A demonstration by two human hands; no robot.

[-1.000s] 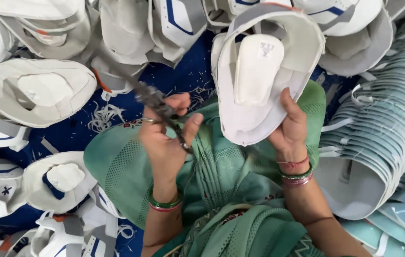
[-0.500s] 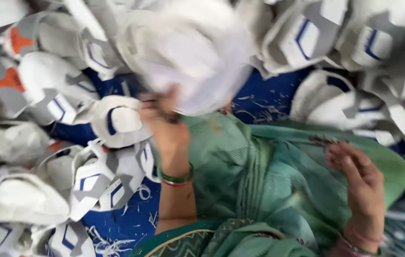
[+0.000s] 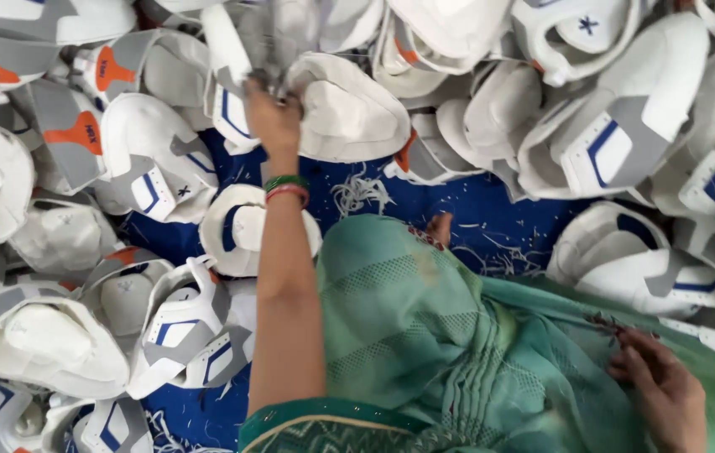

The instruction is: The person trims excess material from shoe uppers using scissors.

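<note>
white shoe upper was pinched in your left hand (fingers blurred); your right hand lay slack on green cloth.

Shoe uppers: white synthetic leather, smooth, faintly sheened; grey panels matt, suede-like; orange and blue trim flat in finish. White upper under left hand: smooth outer face, duller lining side. Blue ground sheet: woven cloth, matt, strewn with white thread clippings, fine and stringy. Green garment: thin soft cloth, matt, part open mesh-like weave, part pleated. Bangles: green and red, glossy, hard. Right hand: resting on the green cloth.
</note>
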